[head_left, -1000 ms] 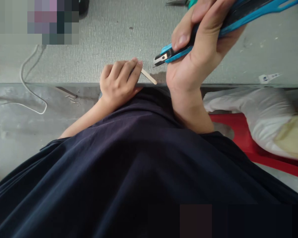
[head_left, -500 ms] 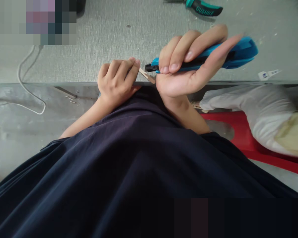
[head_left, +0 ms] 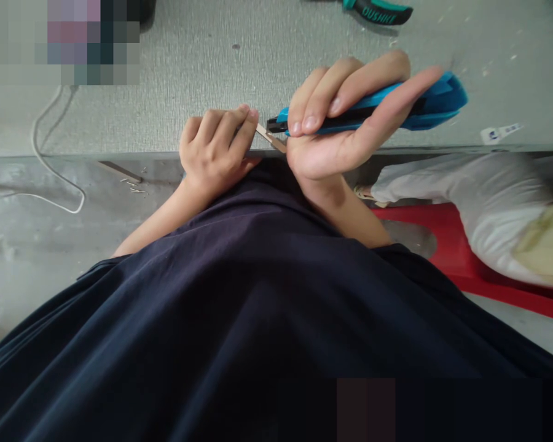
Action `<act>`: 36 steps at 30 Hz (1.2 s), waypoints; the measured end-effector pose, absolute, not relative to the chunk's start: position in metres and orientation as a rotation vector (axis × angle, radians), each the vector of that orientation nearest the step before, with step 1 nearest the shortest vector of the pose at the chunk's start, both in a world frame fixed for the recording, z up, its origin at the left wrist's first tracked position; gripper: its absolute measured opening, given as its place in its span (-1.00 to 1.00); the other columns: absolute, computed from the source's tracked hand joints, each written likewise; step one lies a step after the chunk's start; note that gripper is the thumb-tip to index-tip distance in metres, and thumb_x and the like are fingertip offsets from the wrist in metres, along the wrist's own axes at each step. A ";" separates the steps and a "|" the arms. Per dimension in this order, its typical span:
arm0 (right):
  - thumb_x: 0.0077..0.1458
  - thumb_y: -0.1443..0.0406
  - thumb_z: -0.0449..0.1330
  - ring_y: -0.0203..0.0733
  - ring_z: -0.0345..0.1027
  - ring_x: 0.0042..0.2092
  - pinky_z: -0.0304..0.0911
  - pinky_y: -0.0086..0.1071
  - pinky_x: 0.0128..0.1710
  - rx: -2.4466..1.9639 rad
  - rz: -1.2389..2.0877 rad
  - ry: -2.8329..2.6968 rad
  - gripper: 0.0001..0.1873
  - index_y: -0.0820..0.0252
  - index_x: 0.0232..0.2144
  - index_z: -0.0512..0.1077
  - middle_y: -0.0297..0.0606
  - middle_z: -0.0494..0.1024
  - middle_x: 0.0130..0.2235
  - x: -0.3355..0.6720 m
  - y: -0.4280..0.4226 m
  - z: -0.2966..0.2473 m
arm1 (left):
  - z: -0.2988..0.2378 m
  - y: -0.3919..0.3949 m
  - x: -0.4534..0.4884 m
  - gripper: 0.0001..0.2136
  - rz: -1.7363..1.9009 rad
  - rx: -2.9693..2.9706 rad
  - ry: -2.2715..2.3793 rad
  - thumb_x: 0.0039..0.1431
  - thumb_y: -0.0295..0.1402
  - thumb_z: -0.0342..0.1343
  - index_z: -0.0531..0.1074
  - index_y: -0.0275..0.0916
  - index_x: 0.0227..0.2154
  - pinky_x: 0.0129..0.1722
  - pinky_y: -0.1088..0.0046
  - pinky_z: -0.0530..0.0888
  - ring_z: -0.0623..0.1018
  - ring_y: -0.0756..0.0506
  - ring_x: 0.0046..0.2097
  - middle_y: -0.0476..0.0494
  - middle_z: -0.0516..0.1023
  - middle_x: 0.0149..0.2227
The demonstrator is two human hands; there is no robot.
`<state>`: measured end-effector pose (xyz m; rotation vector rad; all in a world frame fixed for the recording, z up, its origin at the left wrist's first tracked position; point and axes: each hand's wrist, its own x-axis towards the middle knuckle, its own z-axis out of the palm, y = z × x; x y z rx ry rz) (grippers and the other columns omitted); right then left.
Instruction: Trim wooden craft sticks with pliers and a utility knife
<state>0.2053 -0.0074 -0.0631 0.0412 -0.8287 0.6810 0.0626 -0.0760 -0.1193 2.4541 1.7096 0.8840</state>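
My left hand (head_left: pixel 216 153) is curled at the near edge of the grey table (head_left: pixel 203 80), its fingers pinching a thin wooden stick (head_left: pixel 271 139) that juts out to the right. My right hand (head_left: pixel 345 129) wraps round a blue and black utility knife (head_left: pixel 373 110), held almost level. The knife's dark tip sits right at the stick, just above it. Whether the blade touches the wood is unclear.
A teal-handled tool (head_left: pixel 380 11) lies at the table's far edge. A white cable (head_left: pixel 50 166) loops over the table edge on the left. Wood slivers (head_left: pixel 129 181) lie on the floor. A white bag (head_left: pixel 479 202) rests on a red stool (head_left: pixel 451 258). My dark clothing fills the foreground.
My right hand turned palm-up and came down and left with the knife, bringing its tip to the stick. The left hand has stayed put with the stick.
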 end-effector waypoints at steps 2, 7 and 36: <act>0.42 -0.52 -0.25 -0.41 -0.24 -0.75 -0.15 -0.43 -0.81 0.058 0.675 -0.835 -0.12 -0.02 -0.47 0.28 -0.55 -0.12 -0.62 0.209 -0.012 -0.061 | -0.121 -0.075 0.062 -0.14 0.891 2.460 1.705 0.43 0.52 -0.14 0.53 0.02 0.40 0.27 -0.27 0.45 0.63 -0.60 0.35 -0.43 0.68 0.30; 0.41 -0.50 -0.02 -0.33 0.09 -0.62 0.17 -0.34 -0.60 -0.190 0.865 -0.926 -0.18 -0.04 -0.48 0.36 -0.49 0.06 -0.59 0.222 -0.030 -0.054 | -0.122 -0.075 0.061 -0.17 0.918 2.494 1.684 0.44 0.51 -0.13 0.54 0.03 0.38 0.25 -0.23 0.48 0.63 -0.57 0.34 -0.41 0.69 0.29; 0.56 -0.35 0.00 -0.23 0.49 -0.38 0.50 -0.23 -0.32 -0.310 0.773 -1.047 -0.24 -0.06 -0.52 0.37 -0.38 0.47 -0.42 0.214 -0.038 -0.054 | -0.119 -0.076 0.065 -0.14 0.906 2.389 1.674 0.44 0.50 -0.12 0.55 -0.04 0.39 0.31 -0.30 0.42 0.57 -0.58 0.37 -0.46 0.68 0.30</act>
